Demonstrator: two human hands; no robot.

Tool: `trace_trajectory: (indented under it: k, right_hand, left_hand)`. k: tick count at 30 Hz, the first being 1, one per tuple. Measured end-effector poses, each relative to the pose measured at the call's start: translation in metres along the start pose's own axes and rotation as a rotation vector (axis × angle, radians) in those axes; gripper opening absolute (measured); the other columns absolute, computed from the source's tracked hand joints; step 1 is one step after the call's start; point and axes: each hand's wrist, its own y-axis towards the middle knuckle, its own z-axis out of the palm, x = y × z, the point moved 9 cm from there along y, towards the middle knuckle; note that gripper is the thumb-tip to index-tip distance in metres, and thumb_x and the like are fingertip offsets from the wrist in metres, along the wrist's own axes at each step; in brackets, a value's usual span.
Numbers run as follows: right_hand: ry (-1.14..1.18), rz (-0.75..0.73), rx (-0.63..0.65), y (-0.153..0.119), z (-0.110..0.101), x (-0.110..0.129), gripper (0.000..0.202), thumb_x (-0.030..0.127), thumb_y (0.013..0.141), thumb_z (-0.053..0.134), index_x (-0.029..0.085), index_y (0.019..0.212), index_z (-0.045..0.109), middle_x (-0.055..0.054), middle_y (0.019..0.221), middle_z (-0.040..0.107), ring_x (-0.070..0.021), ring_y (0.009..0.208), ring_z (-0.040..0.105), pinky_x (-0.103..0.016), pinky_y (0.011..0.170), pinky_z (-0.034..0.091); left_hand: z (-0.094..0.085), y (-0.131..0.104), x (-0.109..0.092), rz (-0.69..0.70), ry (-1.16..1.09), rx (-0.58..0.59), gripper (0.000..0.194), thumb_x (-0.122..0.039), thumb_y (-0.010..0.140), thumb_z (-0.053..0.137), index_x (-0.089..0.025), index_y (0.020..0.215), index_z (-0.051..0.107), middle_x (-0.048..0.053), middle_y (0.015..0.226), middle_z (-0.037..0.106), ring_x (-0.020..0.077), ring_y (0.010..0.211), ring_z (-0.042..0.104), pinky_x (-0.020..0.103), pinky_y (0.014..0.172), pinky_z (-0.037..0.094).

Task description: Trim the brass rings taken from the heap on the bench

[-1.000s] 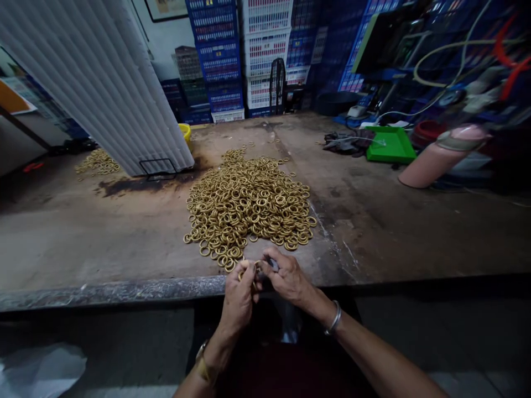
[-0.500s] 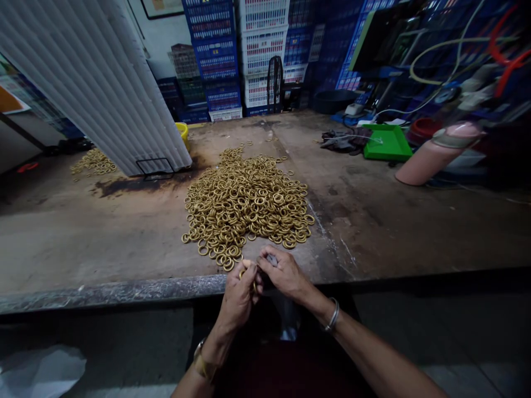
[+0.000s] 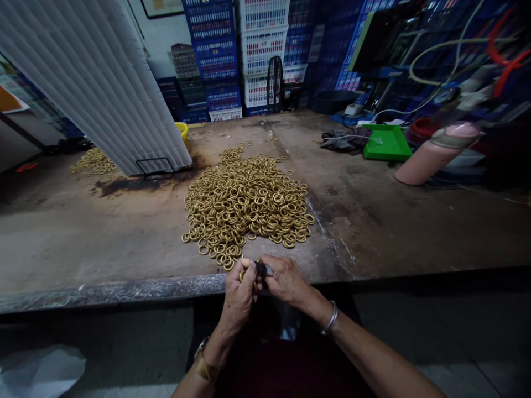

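A large heap of brass-coloured rings lies on the table in front of my hands. My left hand is closed at the front edge of the table, with a brass ring between its fingers; whether it holds more than one is hidden. Close beside it, my right hand is closed on a small grey piece, mostly covered by the fingers and too small to name. Something dark shows between the two hands, near the left fingertips.
A tall ribbed white panel stands at the left, with a smaller ring pile behind it. To the right are a green tray, a dark cloth and a pink cylinder. Stacked crates line the back.
My right hand has turned slightly, bringing the grey piece against the left fingertips, and a dark part now shows between the hands. My left hand stays nearly in place with the ring.
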Motion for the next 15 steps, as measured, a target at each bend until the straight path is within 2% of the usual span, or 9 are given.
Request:
trace_trajectory:
  k: [3, 6, 8, 10, 13, 15]
  right_hand:
    - [-0.045, 0.008, 0.039, 0.001, 0.005, -0.001, 0.013, 0.013, 0.072, 0.044, 0.02, 0.074, 0.055, 0.001, 0.061, 0.059, -0.011, 0.053, 0.049, -0.021, 0.051, 0.027]
    - [-0.165, 0.078, 0.06, 0.003, 0.008, -0.015, 0.015, 0.015, 0.072, 0.045, 0.02, 0.078, 0.057, -0.001, 0.061, 0.06, -0.0125, 0.054, 0.05, -0.023, 0.051, 0.026]
    - [-0.253, 0.15, 0.043, 0.005, 0.004, -0.028, 0.018, 0.014, 0.071, 0.045, 0.021, 0.082, 0.058, -0.002, 0.063, 0.061, -0.0141, 0.057, 0.053, -0.023, 0.052, 0.026]
    - [-0.302, 0.2, 0.006, 0.009, -0.003, -0.037, 0.022, 0.014, 0.071, 0.045, 0.021, 0.087, 0.058, -0.003, 0.067, 0.062, -0.0153, 0.061, 0.055, -0.024, 0.054, 0.028]
    - [-0.283, 0.189, -0.054, 0.019, -0.008, -0.038, 0.022, 0.014, 0.074, 0.044, 0.021, 0.089, 0.058, -0.003, 0.072, 0.064, -0.0156, 0.066, 0.057, -0.023, 0.058, 0.031]
    - [-0.235, 0.134, -0.088, 0.028, -0.004, -0.03, 0.018, 0.016, 0.076, 0.044, 0.02, 0.087, 0.058, -0.003, 0.075, 0.064, -0.0154, 0.07, 0.058, -0.023, 0.061, 0.033]
  left_hand:
    - [-0.002, 0.0, -0.001, 0.04, 0.02, -0.003, 0.032, -0.047, 0.074, 0.054, -0.018, 0.068, 0.044, -0.006, 0.053, 0.045, 0.0042, 0.041, 0.038, 0.014, 0.038, 0.029]
    - [-0.003, -0.004, -0.001, 0.041, 0.021, 0.016, 0.03, -0.045, 0.076, 0.052, -0.018, 0.067, 0.042, -0.005, 0.053, 0.046, 0.004, 0.041, 0.038, 0.014, 0.038, 0.028]
    - [0.0, -0.013, 0.0, 0.015, 0.023, 0.064, 0.029, -0.044, 0.079, 0.049, -0.018, 0.068, 0.043, -0.005, 0.053, 0.046, 0.0041, 0.04, 0.038, 0.014, 0.036, 0.027]
    - [0.007, -0.025, 0.005, -0.046, 0.026, 0.165, 0.027, -0.044, 0.079, 0.048, -0.018, 0.07, 0.045, -0.004, 0.054, 0.047, 0.0047, 0.04, 0.039, 0.014, 0.036, 0.027]
    - [0.017, -0.043, 0.031, -0.2, 0.039, 0.328, 0.027, -0.043, 0.076, 0.051, -0.017, 0.071, 0.047, -0.003, 0.055, 0.049, 0.0056, 0.039, 0.041, 0.015, 0.034, 0.028]
    - [0.014, -0.045, 0.06, -0.286, 0.073, 0.356, 0.026, -0.042, 0.073, 0.054, -0.017, 0.068, 0.047, -0.002, 0.054, 0.05, 0.0058, 0.038, 0.04, 0.015, 0.032, 0.026]
